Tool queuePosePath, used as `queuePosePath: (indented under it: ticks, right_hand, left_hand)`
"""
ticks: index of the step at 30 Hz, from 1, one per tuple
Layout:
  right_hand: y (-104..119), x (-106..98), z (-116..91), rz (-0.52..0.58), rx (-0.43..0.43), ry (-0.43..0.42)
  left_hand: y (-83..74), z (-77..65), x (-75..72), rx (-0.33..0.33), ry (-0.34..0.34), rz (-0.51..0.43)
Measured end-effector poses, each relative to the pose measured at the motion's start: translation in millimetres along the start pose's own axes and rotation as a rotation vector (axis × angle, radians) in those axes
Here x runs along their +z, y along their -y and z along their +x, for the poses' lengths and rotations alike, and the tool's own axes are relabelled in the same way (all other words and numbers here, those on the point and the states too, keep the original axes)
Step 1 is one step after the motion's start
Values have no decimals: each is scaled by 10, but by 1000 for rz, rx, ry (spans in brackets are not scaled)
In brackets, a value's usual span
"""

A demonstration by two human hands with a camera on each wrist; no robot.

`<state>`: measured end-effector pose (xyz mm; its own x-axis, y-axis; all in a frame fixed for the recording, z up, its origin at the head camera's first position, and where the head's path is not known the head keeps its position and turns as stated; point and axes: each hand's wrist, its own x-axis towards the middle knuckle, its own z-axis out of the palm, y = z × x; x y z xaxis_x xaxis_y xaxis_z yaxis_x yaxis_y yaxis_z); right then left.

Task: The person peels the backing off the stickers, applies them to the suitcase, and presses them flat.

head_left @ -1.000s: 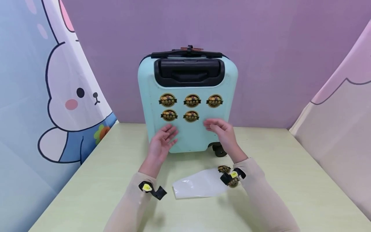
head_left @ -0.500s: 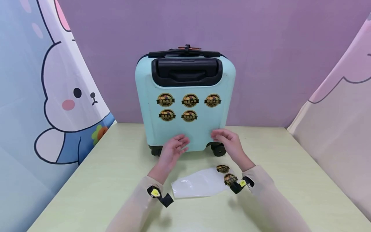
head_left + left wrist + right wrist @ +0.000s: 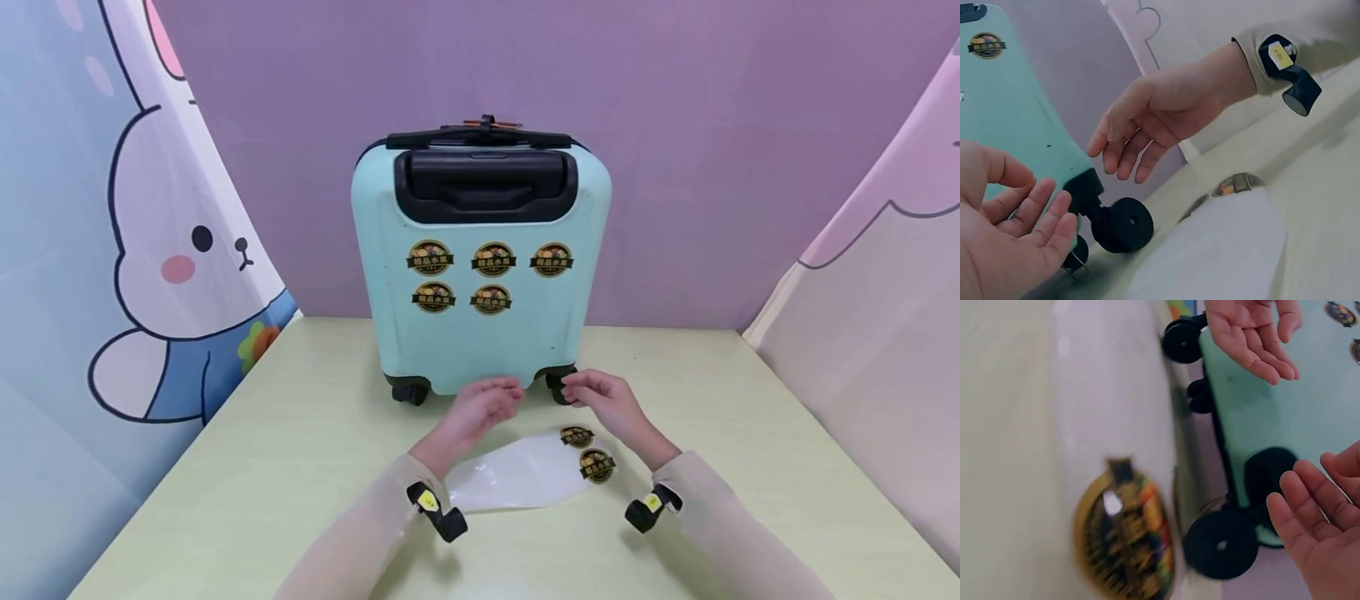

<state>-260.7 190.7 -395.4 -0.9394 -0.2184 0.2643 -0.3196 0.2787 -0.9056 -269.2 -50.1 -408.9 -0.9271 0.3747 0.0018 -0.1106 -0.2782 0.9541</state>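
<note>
A mint-green suitcase (image 3: 480, 350) stands upright on the table, its black handle recess (image 3: 486, 185) facing me. Several round black-and-gold stickers (image 3: 493, 259) are on its face, three in the upper row and two below. My left hand (image 3: 480, 412) hovers in front of the suitcase's lower edge, fingers relaxed and holding nothing. To its right, my right hand (image 3: 611, 408) hangs near the right wheel (image 3: 558, 390), its fingers loosely bent with nothing between them. Below the hands lies a white backing sheet (image 3: 517, 475) with two stickers (image 3: 597, 466) at its right end.
The pale table (image 3: 300, 467) runs back to a purple cloth backdrop (image 3: 712, 167). A curtain with a cartoon rabbit (image 3: 180, 225) hangs at the left, and another printed curtain (image 3: 885, 333) at the right. Both wrists wear black straps (image 3: 652, 504).
Both hands have come down from the suitcase's face toward the backing sheet, shifting rightward. The stickers on the suitcase and the sheet have stayed put.
</note>
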Motion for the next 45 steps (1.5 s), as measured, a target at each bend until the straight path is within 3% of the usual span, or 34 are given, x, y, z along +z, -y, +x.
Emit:
queuePosePath:
  ticks: [6, 17, 20, 27, 34, 39, 45]
  right_hand:
    - [-113, -78, -110, -76, 66, 33]
    - [-240, -257, -245, -152, 153, 66]
    - [-244, -298, -266, -164, 163, 74]
    - [-259, -375, -314, -199, 187, 116]
    - [-331, -458, -357, -217, 206, 178]
    - [-317, -503, -373, -228, 191, 196]
    - [-285, -526, -382, -268, 176, 207]
  left_hand:
    - [126, 53, 42, -46, 81, 115]
    - [244, 176, 139, -45, 52, 331]
    - [254, 205, 178, -36, 36, 389]
    - [312, 258, 251, 29, 76, 658]
    - [379, 259, 344, 47, 89, 753]
    - [421, 269, 400, 75, 107, 902]
    - [453, 301, 439, 86, 130, 1006]
